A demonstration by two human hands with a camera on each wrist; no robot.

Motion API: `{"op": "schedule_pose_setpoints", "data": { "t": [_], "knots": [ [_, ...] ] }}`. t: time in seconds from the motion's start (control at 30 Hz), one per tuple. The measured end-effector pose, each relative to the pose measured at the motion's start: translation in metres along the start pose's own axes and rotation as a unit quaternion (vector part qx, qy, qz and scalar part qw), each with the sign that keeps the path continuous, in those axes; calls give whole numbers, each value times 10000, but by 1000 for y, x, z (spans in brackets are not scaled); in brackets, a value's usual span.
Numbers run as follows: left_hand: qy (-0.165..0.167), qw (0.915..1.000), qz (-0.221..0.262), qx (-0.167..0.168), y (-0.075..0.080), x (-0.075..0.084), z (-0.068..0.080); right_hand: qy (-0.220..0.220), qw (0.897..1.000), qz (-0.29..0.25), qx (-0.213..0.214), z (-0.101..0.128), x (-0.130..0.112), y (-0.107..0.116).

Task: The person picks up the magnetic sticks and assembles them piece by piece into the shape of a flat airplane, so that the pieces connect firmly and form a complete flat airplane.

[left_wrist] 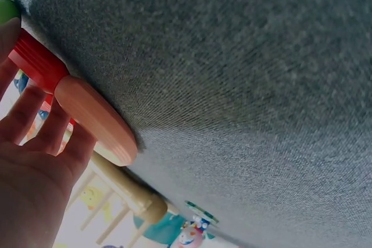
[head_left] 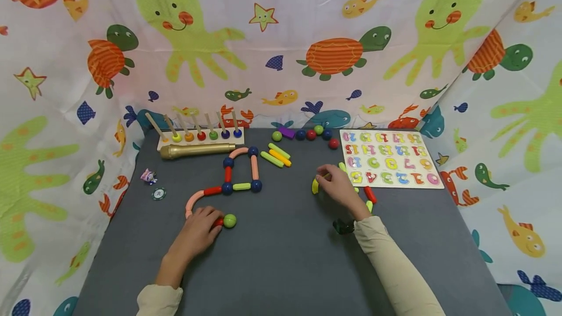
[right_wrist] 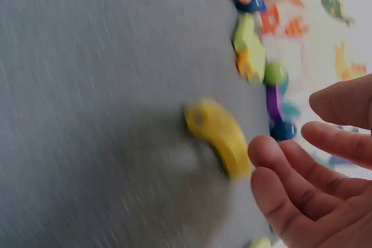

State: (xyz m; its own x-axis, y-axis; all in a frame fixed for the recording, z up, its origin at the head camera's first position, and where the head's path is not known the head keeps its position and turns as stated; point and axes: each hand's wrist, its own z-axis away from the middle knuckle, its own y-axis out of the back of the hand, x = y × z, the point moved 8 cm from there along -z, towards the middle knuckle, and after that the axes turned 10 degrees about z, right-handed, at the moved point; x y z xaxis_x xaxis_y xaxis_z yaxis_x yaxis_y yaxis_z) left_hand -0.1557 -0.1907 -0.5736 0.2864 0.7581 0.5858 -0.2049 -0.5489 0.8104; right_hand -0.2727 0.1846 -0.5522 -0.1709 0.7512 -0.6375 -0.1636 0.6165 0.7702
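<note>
My left hand (head_left: pixel 199 232) is at the near end of a joined chain of sticks and balls lying on the table. It pinches a short red stick (left_wrist: pixel 39 59), its thumb by the green ball (head_left: pixel 230 221) at the stick's end. A curved salmon stick (left_wrist: pixel 96 117) meets the red one on the other side. Beyond it, red, salmon and green sticks form a loop with dark blue balls (head_left: pixel 227 187) at the corners. Over to the right, my right hand (head_left: pixel 337 187) hovers beside a curved yellow stick (right_wrist: pixel 221 135), fingers loosely bent with nothing between them.
A number puzzle board (head_left: pixel 391 184) lies at the back right, a red stick (head_left: pixel 370 194) near its edge. Loose balls (head_left: pixel 311 134) and green and yellow sticks (head_left: pixel 280 156) sit at the back middle. A gold microphone (head_left: pixel 197 150) lies before a peg stand (head_left: pixel 240 135); a small figurine (head_left: pixel 149 176) is left.
</note>
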Motion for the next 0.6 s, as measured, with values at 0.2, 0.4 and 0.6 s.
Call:
{"op": "schedule_pose_setpoints", "data": {
  "t": [0.2,0.4,0.6],
  "knots": [
    [79,9999,87,-3,0,-2,3,-272,9982,318,428,-19,32,29],
    [190,9996,230,4,-1,-8,3,-387,9955,623,599,-46,55,43],
    [134,9996,252,44,-1,-8,3,-127,9910,1230,507,-75,54,42]
  ]
}}
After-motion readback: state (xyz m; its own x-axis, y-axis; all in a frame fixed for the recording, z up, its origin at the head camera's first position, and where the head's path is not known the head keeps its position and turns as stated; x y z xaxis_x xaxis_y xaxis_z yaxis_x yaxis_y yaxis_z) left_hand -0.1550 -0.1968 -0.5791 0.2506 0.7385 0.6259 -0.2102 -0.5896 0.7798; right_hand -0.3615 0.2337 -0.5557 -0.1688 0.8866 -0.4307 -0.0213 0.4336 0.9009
